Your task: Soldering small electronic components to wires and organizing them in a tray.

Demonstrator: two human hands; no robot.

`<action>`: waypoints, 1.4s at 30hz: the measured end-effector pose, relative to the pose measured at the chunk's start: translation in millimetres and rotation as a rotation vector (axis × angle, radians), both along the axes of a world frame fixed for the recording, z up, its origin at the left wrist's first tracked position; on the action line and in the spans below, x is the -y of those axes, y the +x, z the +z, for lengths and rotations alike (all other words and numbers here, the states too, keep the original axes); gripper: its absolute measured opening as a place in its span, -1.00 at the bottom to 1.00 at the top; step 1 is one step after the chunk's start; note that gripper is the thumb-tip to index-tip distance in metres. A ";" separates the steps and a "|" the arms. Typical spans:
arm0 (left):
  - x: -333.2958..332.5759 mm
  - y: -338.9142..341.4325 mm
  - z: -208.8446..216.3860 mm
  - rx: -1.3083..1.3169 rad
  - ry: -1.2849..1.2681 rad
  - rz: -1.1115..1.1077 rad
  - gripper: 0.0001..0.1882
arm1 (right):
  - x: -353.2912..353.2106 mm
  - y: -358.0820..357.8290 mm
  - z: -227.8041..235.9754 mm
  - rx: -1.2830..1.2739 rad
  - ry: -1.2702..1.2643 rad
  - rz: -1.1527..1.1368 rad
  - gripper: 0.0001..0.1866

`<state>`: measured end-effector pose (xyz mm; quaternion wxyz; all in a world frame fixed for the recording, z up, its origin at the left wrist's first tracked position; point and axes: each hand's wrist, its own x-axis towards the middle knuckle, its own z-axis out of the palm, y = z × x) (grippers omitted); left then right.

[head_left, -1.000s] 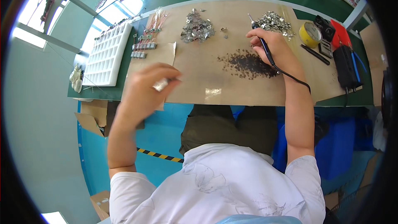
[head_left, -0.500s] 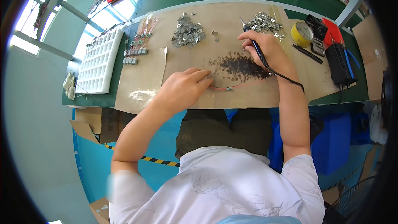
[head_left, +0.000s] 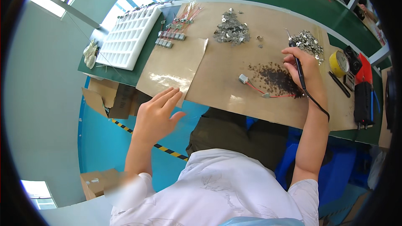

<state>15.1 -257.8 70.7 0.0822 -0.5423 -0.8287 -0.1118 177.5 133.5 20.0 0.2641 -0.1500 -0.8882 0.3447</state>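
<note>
My right hand (head_left: pixel 305 65) grips a soldering iron (head_left: pixel 298 69), its thin metal tip pointing away from me and its black cord trailing over my wrist. Near the front edge of the board, my left hand (head_left: pixel 159 111) is empty, fingers stretched out beside a sheet of brown paper (head_left: pixel 178 65). Between my hands lies a small grey motor (head_left: pixel 243 78) with red wires leading to a little metal part (head_left: pixel 266 95). One wire runs on to a heap of tiny dark parts (head_left: pixel 278 79) below my right hand.
Heaps of silver metal pieces (head_left: pixel 231 29) and shiny clips (head_left: pixel 307 42) lie farther back. At left are a white compartment tray (head_left: pixel 127 37) and several wired motors (head_left: pixel 171 36). Yellow tape (head_left: pixel 339 62), a black pen-like tool (head_left: pixel 339 84) and a black power unit (head_left: pixel 363 104) stand right.
My left hand has let go of the wired motor and moved left, fingers opening out. The motor now lies uncovered. The view has swung left; my right hand still holds the soldering iron.
</note>
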 end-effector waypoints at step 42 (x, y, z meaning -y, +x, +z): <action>-5.7 -0.2 -49.7 -0.362 -0.036 0.060 -0.71 | -1.7 0.6 -1.8 -0.025 0.050 0.013 -0.65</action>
